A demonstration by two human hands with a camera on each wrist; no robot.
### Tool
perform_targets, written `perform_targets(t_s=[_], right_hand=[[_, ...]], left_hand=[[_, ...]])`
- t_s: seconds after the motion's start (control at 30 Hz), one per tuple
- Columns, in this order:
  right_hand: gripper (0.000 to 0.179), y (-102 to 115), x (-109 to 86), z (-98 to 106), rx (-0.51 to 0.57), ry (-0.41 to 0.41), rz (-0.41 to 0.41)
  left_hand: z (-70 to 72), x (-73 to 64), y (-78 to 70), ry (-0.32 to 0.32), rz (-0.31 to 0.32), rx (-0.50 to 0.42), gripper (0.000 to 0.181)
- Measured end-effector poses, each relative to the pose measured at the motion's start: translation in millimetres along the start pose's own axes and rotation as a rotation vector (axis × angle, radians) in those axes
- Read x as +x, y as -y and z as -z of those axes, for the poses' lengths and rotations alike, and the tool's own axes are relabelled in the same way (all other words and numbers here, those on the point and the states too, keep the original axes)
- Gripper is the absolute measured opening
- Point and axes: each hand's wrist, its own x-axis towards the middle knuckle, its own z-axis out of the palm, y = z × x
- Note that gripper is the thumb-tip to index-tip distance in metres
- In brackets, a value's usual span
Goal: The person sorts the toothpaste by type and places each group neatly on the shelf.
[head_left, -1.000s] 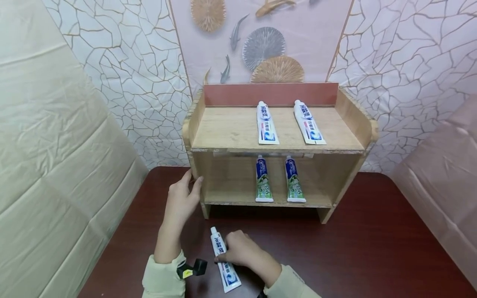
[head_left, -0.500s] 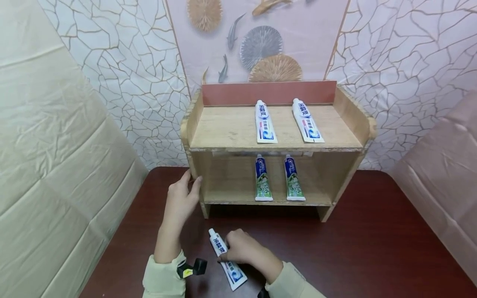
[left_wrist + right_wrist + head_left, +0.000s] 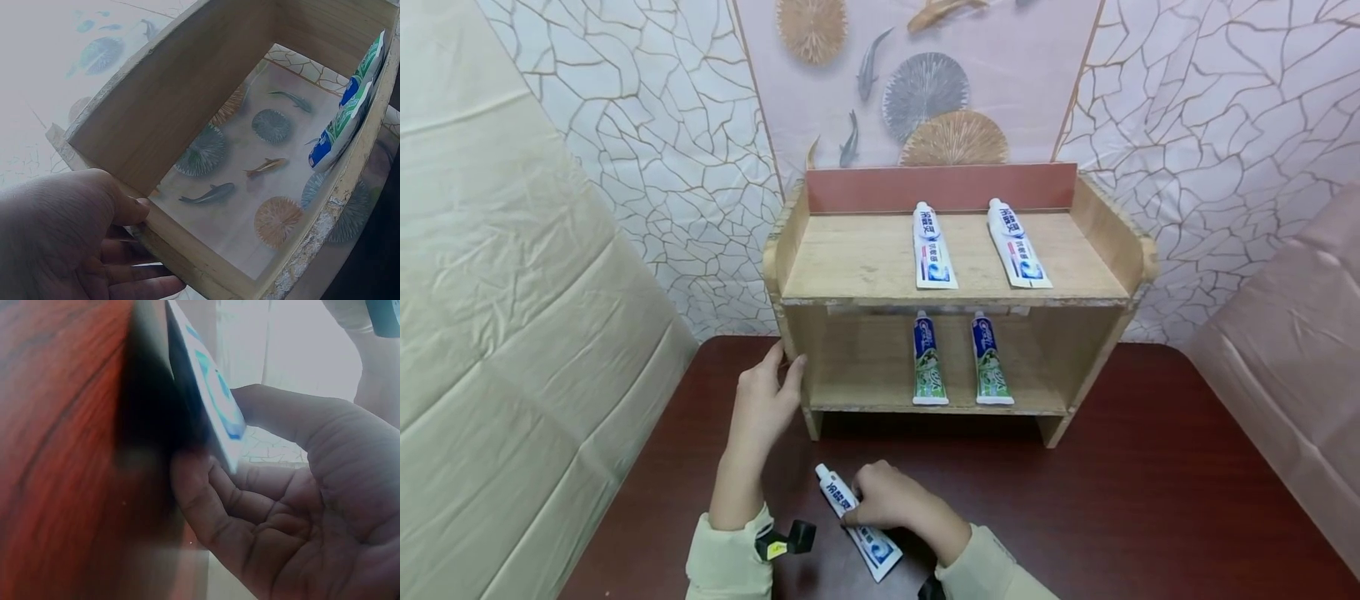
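My right hand (image 3: 891, 502) pinches a white toothpaste tube (image 3: 872, 546) with blue print, thumb on one side and fingers on the other. The tube slants just above or on the table, its cap end pointing toward the shelf's left foot; in the right wrist view the tube (image 3: 215, 394) stands near the red-brown surface. My left hand (image 3: 767, 396) grips the left side panel of the wooden shelf (image 3: 955, 300). Its thumb lies at the front edge and the other fingers reach along the outside, as the left wrist view shows on the panel (image 3: 187, 259).
Two white toothpaste tubes (image 3: 934, 250) lie on the upper board, caps to the back. Two green-and-blue toothpaste tubes (image 3: 929, 367) lie on the lower board. The dark red table (image 3: 1180, 500) is flanked by padded cloth panels (image 3: 550, 375), with a patterned wall behind.
The white tube in my right hand has turned, its cap end swinging left and its flat end right. My left hand keeps its hold on the shelf. The head view shifted slightly.
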Motion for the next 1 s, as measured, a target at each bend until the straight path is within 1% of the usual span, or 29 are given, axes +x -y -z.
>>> perform_targets(t_s=[0.1,0.3,0.47,0.57,0.7,1.0], right_hand=[[0.032,0,1.1,2,0.003,0.000,0.014],[0.031,-2,0.7,4,0.002,0.024,0.054],[0.032,-4,-0.1,10,0.024,0.031,0.062],[0.033,-5,-0.6,16,0.041,0.029,0.068],[0.030,-6,-1.2,20,0.059,0.034,0.060],[0.030,-9,0.1,18,0.062,0.024,0.076]], left_hand=[[0.9,1.1,-0.7,-0.006,-0.001,-0.001,0.042],[0.8,0.8,-0.6,0.008,0.007,0.002,0.043],[0.8,0.0,-1.7,0.017,0.005,0.002,0.043],[1.2,0.3,-2.5,0.010,0.005,0.005,0.042],[0.4,0.8,-1.6,0.003,-0.001,0.010,0.041],[0.0,-0.5,0.4,0.004,0.002,0.007,0.041]])
